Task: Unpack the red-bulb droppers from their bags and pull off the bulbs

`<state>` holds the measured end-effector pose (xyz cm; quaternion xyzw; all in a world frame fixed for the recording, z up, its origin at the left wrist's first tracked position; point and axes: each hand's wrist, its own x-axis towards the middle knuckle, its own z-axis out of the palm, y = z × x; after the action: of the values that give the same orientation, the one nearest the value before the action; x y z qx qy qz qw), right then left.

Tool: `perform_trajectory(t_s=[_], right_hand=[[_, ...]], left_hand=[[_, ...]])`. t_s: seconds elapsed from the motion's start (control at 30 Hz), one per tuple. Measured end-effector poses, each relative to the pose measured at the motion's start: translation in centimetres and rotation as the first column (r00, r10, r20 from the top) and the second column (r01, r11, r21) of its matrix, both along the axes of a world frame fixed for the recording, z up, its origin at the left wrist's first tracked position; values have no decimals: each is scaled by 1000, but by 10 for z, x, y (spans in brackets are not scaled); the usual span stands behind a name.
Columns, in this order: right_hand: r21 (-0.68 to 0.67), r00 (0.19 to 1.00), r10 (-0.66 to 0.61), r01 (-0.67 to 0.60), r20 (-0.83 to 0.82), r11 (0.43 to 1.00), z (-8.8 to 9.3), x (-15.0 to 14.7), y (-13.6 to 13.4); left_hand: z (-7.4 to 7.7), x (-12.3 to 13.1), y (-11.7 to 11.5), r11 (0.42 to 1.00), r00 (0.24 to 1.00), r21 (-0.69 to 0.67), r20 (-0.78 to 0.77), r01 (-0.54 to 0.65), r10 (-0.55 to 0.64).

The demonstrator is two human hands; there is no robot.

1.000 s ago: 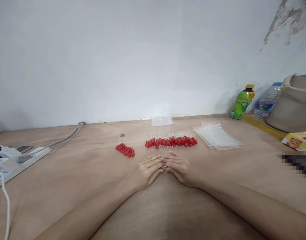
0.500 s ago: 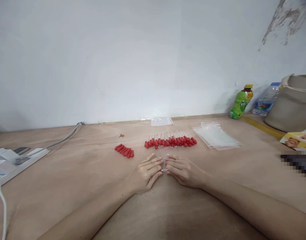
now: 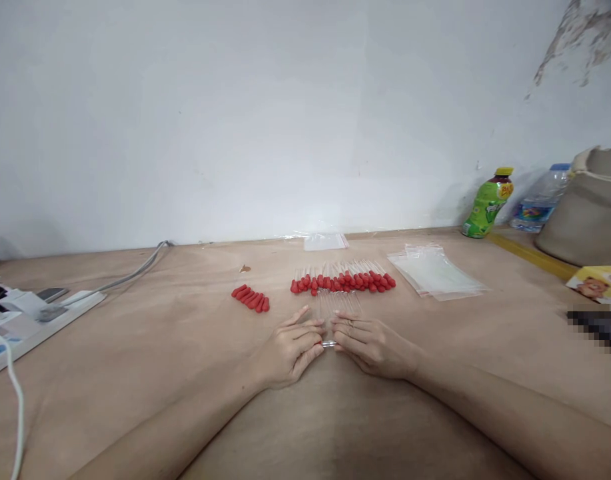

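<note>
My left hand [image 3: 290, 343] and my right hand [image 3: 368, 341] lie flat on the wooden table [image 3: 160, 360], fingers stretched out, fingertips almost meeting. Between the fingertips lies a small bunch of clear glass tubes [image 3: 335, 308], touched at its near end by both hands. Just beyond is a row of several droppers with red rubber bulbs [image 3: 342, 281]. A little pile of loose red bulbs [image 3: 251, 299] sits to the left of the row, apart from my left hand.
Clear plastic bags [image 3: 435, 272] lie to the right of the droppers, and another small bag [image 3: 325, 241] rests by the wall. A power strip with cables [image 3: 30, 313] is at the left. A green bottle [image 3: 488, 203], a water bottle [image 3: 538, 200] and a beige bag [image 3: 585, 207] stand far right.
Both hands have slid slightly toward me along the clear tubes, still flat and fingertip to fingertip. The view has shifted a little; nothing else moved.
</note>
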<state>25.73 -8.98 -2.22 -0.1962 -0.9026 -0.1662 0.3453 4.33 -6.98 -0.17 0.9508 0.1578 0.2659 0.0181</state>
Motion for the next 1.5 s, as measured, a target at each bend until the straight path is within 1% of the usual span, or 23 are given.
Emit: perform_trajectory(t_s=[0.1,0.23,0.5,0.63,0.7,0.77,0.8,0.83,0.9,0.97,1.0,1.07,1.1,1.17,1.2,1.27,1.3,1.4,1.5], right_hand=[[26,1000,-4,4,3,1000,1,2,-1],[53,1000,-20,19,16,998,3,3,-3],[101,1000,4,-2,-22,995,3,5,-5],[80,1000,11,-10,-7,997,2,7,-5],[52,1000,4,-4,-9,999,0,10,-3],[9,997,-40,40,-59,999,-2,14,-1],[-20,991,-89,88,-103,996,-3,16,0],[-53,977,-155,149,-143,987,-4,19,2],[-113,930,-307,289,-200,951,-5,23,5],[-152,873,-429,403,-234,903,-5,26,9],[-169,849,-466,436,-250,884,-5,27,10],[-210,812,-504,459,-294,863,-5,29,13],[-231,801,-513,460,-309,857,-5,30,14],[-273,782,-537,467,-317,841,-5,30,15],[-294,771,-555,477,-314,829,-5,30,15],[-328,747,-594,504,-299,799,-5,29,15],[-338,736,-611,518,-290,785,-4,29,15],[-337,723,-636,548,-270,766,-4,28,15],[-307,729,-630,555,-269,773,-4,27,16]], left_hand=[[0,-2,0,1000,1000,-21,-17,5,-6],[-1,-4,1,1000,1000,-14,-13,18,-18],[-3,-4,1,998,998,35,31,48,-50],[-6,-7,3,996,998,72,36,54,-56],[-6,-12,4,996,998,83,42,33,-36],[-6,-17,6,995,996,93,83,-33,26],[-6,-19,7,992,991,96,112,-83,73],[-6,-22,9,985,981,98,145,-142,128],[-3,-28,17,959,948,97,209,-265,241],[1,-35,29,914,893,67,254,-399,371],[3,-41,36,883,855,42,276,-467,439],[9,-54,52,801,755,-31,315,-598,575],[11,-62,59,772,719,-56,329,-633,613],[14,-77,70,714,654,-113,325,-691,684],[15,-83,74,690,633,-142,300,-710,713],[15,-92,76,649,606,-187,243,-737,758],[14,-94,76,639,602,-191,222,-745,767],[11,-94,74,650,626,-113,189,-752,757],[8,-92,75,682,674,-8,146,-731,724]])
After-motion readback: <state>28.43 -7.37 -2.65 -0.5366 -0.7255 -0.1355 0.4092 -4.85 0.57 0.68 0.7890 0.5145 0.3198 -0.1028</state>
